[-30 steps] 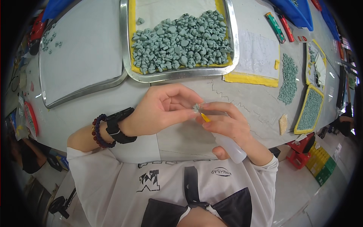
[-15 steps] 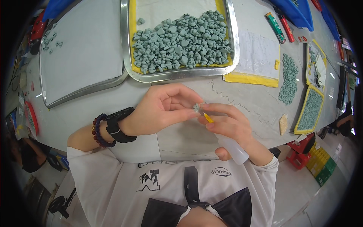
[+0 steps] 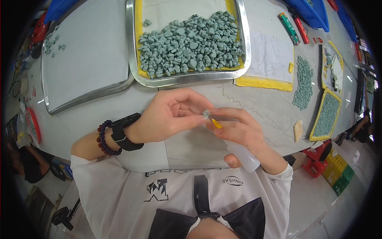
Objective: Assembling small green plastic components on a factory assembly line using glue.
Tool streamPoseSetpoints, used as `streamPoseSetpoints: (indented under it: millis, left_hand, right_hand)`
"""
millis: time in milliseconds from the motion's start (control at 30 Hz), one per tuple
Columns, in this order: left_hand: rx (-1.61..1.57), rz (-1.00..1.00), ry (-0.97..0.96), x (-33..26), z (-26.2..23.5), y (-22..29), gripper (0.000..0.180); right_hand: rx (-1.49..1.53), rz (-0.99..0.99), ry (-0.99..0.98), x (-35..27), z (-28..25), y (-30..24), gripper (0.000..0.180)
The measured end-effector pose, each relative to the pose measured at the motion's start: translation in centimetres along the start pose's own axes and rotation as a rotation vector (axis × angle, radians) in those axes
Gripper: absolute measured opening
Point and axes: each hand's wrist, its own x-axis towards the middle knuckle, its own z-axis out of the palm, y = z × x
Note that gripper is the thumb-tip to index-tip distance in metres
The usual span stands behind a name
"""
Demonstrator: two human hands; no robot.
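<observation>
With the meeting fingertips taken as the centre of the dial, the left hand (image 3: 169,117) comes in from 9 o'clock, its thumb and index finger pinching a tiny grey-green, irregular piece (image 3: 206,113). The right hand (image 3: 244,129), on the 4 o'clock side, grasps a translucent white, soft-looking plastic bottle (image 3: 248,159) whose base points toward 5 o'clock. A slim yellow nozzle (image 3: 216,124) shows between its fingers, angled at the piece; whether they touch is too small to tell.

At 12 o'clock on the pale grey worktop (image 3: 191,149) sits a shiny, yellow-lined steel tray (image 3: 159,82), part filled with a large heap of grey-green stones (image 3: 191,47). At 10 o'clock, a metal tray covered with a white sheet (image 3: 89,51) carries only a small scatter of grey-green pieces (image 3: 47,51) near its far left edge. Between 2 and 3 o'clock lies a pile of finer green grains (image 3: 303,83).

The work seems to be mid-step: the piece is not yet set down. The heap far outnumbers the scatter, so much appears left, though which stones have been worked cannot be told.
</observation>
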Motion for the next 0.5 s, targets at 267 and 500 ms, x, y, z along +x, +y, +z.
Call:
streamPoseSetpoints:
  millis: [267, 500]
  left_hand:
    - [-0.010, -0.005, -0.003, -0.02, 0.08, 0.07, 0.029]
    - [0.018, -0.008, 0.009, -0.01, 0.02, 0.04, 0.029]
  right_hand:
    - [-0.010, 0.015, -0.032, 0.14, -0.15, -0.16, 0.035]
    - [0.041, 0.048, -0.002, -0.41, -0.04, -0.21, 0.042]
